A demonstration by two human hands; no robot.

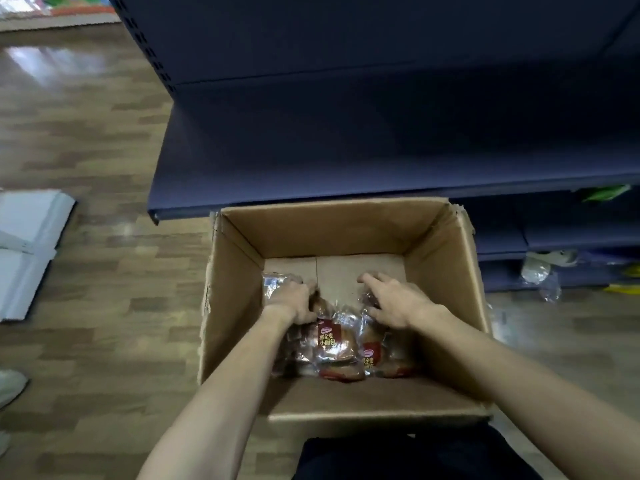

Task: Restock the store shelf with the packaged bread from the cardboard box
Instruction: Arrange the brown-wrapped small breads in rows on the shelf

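Note:
An open cardboard box stands on the floor in front of a dark blue store shelf. Several clear packets of bread with red labels lie on the box's bottom, toward its near side. Both my arms reach down into the box. My left hand curls its fingers over a packet at the left of the pile. My right hand lies on a packet at the right, fingers spread and bent down onto it. The shelf board in view carries nothing.
Lower shelves at the right hold a few items, among them a clear plastic wrapper and a green packet. White flat panels lie on the wooden floor at the left. A shoe shows at the left edge.

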